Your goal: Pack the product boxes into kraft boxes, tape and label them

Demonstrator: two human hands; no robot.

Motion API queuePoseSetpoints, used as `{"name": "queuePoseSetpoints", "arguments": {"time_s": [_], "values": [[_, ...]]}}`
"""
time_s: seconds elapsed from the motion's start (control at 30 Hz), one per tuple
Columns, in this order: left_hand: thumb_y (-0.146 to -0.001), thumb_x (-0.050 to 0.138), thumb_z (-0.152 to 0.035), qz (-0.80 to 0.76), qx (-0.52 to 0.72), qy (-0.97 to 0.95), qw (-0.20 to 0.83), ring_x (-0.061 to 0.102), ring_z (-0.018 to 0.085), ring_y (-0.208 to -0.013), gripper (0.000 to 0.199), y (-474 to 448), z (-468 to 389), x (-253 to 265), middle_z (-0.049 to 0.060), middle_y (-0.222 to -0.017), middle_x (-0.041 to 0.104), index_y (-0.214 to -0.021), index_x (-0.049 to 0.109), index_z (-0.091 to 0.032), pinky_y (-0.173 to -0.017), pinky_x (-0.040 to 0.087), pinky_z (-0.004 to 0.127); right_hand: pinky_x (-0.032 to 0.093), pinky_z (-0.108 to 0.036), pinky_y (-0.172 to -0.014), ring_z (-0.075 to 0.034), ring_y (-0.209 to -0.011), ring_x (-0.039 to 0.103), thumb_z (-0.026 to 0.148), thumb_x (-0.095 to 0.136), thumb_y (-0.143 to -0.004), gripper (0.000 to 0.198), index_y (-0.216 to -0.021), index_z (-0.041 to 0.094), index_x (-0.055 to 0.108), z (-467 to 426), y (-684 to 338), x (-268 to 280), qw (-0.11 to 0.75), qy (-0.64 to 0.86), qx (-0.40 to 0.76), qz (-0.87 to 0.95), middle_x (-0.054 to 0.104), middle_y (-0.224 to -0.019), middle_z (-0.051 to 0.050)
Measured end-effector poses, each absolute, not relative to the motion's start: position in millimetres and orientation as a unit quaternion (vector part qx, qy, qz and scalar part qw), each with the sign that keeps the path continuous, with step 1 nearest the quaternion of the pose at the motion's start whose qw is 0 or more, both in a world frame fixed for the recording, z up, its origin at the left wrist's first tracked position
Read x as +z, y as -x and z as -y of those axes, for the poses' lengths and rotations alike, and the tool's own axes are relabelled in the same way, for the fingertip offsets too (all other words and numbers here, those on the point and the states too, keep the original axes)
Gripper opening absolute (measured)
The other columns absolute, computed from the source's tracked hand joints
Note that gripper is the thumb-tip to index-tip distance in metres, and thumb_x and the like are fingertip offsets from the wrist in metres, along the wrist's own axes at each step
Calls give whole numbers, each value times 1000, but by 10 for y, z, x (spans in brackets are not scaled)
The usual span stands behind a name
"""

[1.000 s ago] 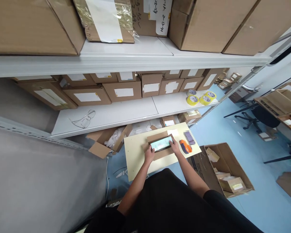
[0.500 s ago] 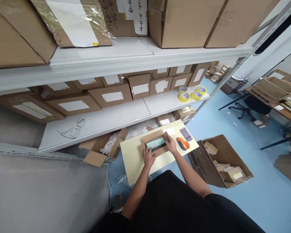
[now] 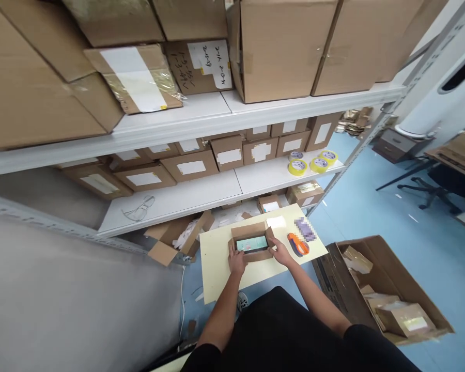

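Note:
A small open cardboard box (image 3: 256,257) lies on a pale yellow board (image 3: 217,268), its flaps folded outward. Inside it rests a flat, light green rectangular item (image 3: 251,244) with a dark edge; its exact kind is unclear. My left hand (image 3: 237,261) is closed on the box's left near corner, fingers along the side. At the right end, my right hand (image 3: 280,252) grips the box by its side wall. To the right of that hand lies an orange and blue tape dispenser (image 3: 298,245), with a blurred purple object (image 3: 305,229) beyond it.
A white sheet (image 3: 276,222) lies behind the box. Shelves (image 3: 201,193) ahead hold cardboard boxes, glasses (image 3: 138,208) and tape rolls (image 3: 297,167). On the floor at right stands a large open carton (image 3: 403,263) with small boxes inside; another open carton (image 3: 166,237) is at left.
My right hand has shifted from the box's raised right flap down to its right near side. The flaps now spread wider, showing more of the green item. The camera view has tilted and shifted.

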State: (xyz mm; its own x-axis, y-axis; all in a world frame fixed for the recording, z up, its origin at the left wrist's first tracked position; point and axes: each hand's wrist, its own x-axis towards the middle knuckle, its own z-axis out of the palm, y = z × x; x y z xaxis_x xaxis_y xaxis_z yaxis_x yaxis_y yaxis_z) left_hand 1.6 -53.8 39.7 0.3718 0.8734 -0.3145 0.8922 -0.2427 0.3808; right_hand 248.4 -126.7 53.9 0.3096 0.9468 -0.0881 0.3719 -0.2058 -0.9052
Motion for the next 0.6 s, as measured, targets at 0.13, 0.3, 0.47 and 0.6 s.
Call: {"name": "queuePoseSetpoints", "arguments": {"time_s": [0.13,0.3,0.47,0.6], "values": [[-84,73,-23,-607,-41,-759,232,20,41,-159,39,-82,833,494,13,-160,48,-123,70,-24,-116,38,56,53,-56,-109,-33,-132,63,34,63,-81,50,-129,25,71,1292,-2622,622,430,660,332,520,69,-140,-11],[-85,71,-29,-682,-14,-700,214,30,42,-154,43,-177,1552,493,9,-156,54,-127,71,-30,-117,38,58,58,-56,-102,-34,-137,59,39,57,-89,49,-134,26,68,1387,-2707,692,435,630,343,544,62,-149,-13],[-83,70,-31,-718,10,-659,223,13,41,-162,41,-112,2345,546,5,-160,51,-123,71,-31,-125,29,62,52,-60,-112,-33,-139,58,39,57,-92,46,-135,27,67,1528,-2546,645,440,555,370,601,63,-148,-12],[-85,68,-31,-756,19,-605,247,9,35,-163,30,-27,2976,667,-1,-160,53,-114,72,-37,-127,29,61,42,-58,-122,-32,-141,57,39,58,-93,45,-135,25,68,1679,-2255,639,410,497,400,652,63,-148,-13]]}}
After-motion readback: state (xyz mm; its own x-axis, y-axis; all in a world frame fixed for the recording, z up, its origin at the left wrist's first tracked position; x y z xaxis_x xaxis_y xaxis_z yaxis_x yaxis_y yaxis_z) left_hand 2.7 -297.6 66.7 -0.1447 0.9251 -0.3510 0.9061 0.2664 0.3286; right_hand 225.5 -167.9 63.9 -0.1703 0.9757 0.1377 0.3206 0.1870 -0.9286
